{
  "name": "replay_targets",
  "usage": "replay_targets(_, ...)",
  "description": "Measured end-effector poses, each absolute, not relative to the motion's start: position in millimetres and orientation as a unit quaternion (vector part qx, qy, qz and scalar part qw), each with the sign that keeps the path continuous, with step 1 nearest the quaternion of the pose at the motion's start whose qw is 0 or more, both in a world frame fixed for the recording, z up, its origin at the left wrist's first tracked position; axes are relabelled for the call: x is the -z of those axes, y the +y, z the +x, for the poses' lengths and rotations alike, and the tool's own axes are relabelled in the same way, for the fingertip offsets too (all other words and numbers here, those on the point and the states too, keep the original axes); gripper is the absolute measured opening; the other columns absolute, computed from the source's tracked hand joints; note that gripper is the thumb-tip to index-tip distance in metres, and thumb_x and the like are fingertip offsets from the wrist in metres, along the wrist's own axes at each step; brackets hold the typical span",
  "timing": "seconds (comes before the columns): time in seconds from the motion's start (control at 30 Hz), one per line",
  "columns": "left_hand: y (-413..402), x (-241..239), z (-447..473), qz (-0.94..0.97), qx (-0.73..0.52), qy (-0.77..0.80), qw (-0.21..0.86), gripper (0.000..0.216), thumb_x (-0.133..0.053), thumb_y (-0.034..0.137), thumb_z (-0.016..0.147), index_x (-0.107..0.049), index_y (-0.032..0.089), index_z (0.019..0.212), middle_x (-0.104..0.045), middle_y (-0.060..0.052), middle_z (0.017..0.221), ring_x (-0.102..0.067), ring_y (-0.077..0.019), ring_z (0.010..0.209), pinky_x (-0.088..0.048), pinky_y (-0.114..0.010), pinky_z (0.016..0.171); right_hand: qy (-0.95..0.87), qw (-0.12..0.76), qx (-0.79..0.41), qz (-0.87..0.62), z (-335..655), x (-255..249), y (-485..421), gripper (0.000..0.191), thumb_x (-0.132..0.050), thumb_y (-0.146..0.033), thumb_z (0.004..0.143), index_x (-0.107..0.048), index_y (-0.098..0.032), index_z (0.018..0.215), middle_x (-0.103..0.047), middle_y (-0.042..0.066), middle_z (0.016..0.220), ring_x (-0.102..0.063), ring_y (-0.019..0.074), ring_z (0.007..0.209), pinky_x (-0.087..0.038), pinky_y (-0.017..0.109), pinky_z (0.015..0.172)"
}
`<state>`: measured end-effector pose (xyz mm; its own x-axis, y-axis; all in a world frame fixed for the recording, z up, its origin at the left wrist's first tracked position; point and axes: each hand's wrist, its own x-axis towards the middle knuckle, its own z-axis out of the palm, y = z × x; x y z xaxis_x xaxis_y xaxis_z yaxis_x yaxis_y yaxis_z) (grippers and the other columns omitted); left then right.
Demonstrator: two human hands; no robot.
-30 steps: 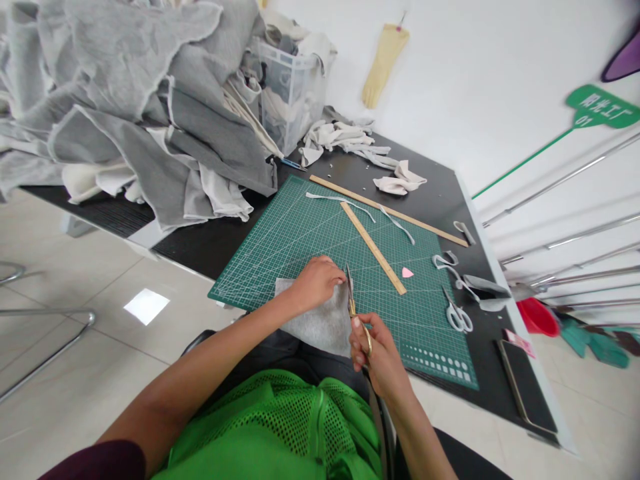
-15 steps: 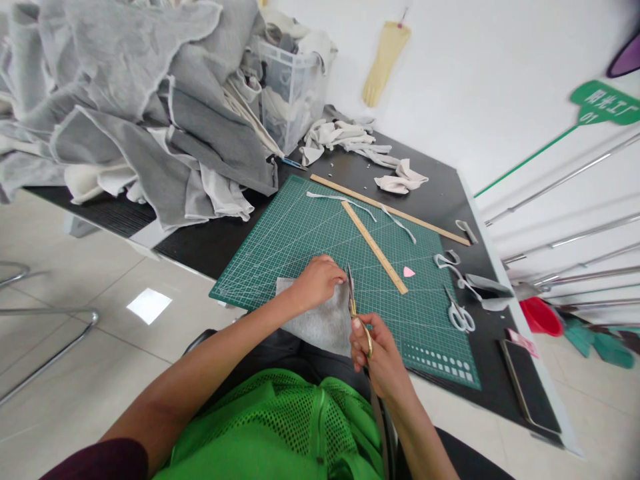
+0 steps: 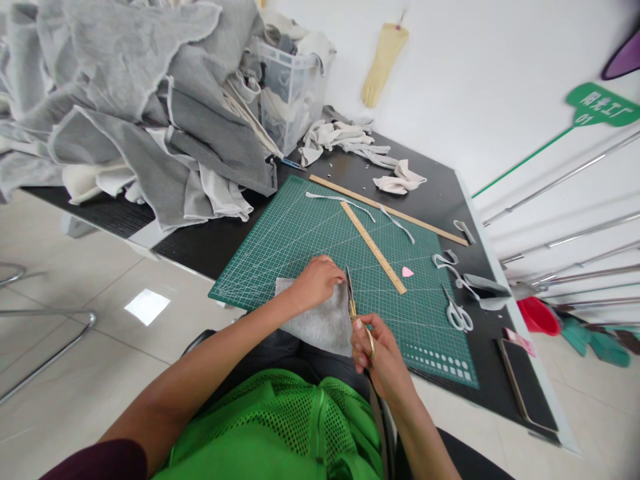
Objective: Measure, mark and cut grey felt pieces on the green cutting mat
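My left hand (image 3: 317, 281) is curled on a light grey piece of felt (image 3: 320, 323) that lies at the near edge of the green cutting mat (image 3: 300, 230) and hangs over the table edge. My right hand (image 3: 377, 353) grips gold-handled scissors (image 3: 352, 301), whose blades point away from me along the felt's right edge, right beside my left hand's fingertips.
On the mat lie a short wooden ruler (image 3: 373, 247), a longer one (image 3: 387, 210), thin fabric strips (image 3: 340, 199) and a small pink chip (image 3: 407, 272). White scissors (image 3: 457, 313) and a phone (image 3: 525, 383) lie to the right. A heap of grey fabric (image 3: 135, 100) and a clear bin (image 3: 290, 90) fill the far left.
Both hands and the scissors stay at almost the same spot on the felt; only the view shifts slightly.
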<state>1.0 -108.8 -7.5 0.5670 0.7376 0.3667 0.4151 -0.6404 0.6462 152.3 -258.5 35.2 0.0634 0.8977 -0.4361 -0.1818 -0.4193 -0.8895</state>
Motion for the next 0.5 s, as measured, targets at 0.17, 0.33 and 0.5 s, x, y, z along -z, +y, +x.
replay_targets(0.17,-108.7,6.7,0.9,0.847,-0.313,0.344,0.256,0.026,-0.05,0.014,0.091,-0.074,0.021,0.082,-0.073,-0.002,0.084,-0.061,-0.0195,0.09,-0.044,-0.037,0.093,-0.299,0.452,-0.61,-0.578,150.0,-35.4,-258.6,0.038,-0.071,-0.055,0.085,-0.048,-0.024,0.087,-0.045,-0.011,0.056,-0.036,0.0047,0.039,-0.036,0.016,0.035)
replay_targets(0.33,-108.8,7.7,0.5,0.849,-0.318,0.34,0.251,0.026,-0.051,0.014,0.092,-0.075,0.021,0.084,-0.074,-0.002,0.084,-0.061,-0.0194,0.091,-0.044,-0.036,0.092,-0.324,0.445,-0.603,-0.577,149.1,-32.3,-258.3,0.037,-0.07,-0.054,0.086,-0.049,-0.024,0.089,-0.044,-0.011,0.057,-0.035,0.0044,0.039,-0.037,0.016,0.036)
replay_targets(0.5,-107.8,10.5,1.4,0.848,-0.321,0.34,0.251,0.024,-0.053,0.013,0.091,-0.074,0.02,0.082,-0.074,-0.002,0.083,-0.061,-0.0193,0.09,-0.044,-0.036,0.092,-0.32,0.449,-0.602,-0.577,150.3,-32.1,-257.3,0.037,-0.07,-0.054,0.087,-0.049,-0.024,0.089,-0.043,-0.011,0.057,-0.035,0.0041,0.039,-0.036,0.015,0.035)
